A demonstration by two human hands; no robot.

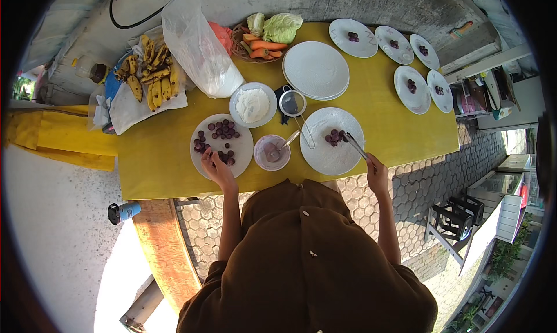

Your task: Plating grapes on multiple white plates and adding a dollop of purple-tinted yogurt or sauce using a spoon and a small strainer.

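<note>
My right hand (377,173) grips metal tongs (357,146), whose tips touch a small cluster of dark purple balls (334,137) on a white plate (330,163) dusted with white powder. Over the left white plate (201,126) hovers my left hand (219,170), its fingertips close beside other purple balls (224,129). Whether those fingers pinch a ball cannot be told. Between the two plates sits a bowl of purplish mixture (273,152) with a spoon (290,138) in it. A small strainer (293,103) lies behind, next to a bowl of white powder (252,104).
Stacked white plates (315,69) stand mid-table. Several plates with purple balls, such as one plate (411,102), fill the right end. Bananas (159,80), a plastic bag of white powder (204,59) and a vegetable basket (237,43) line the back. A blue tumbler (129,210) stands on a wooden bench (163,241).
</note>
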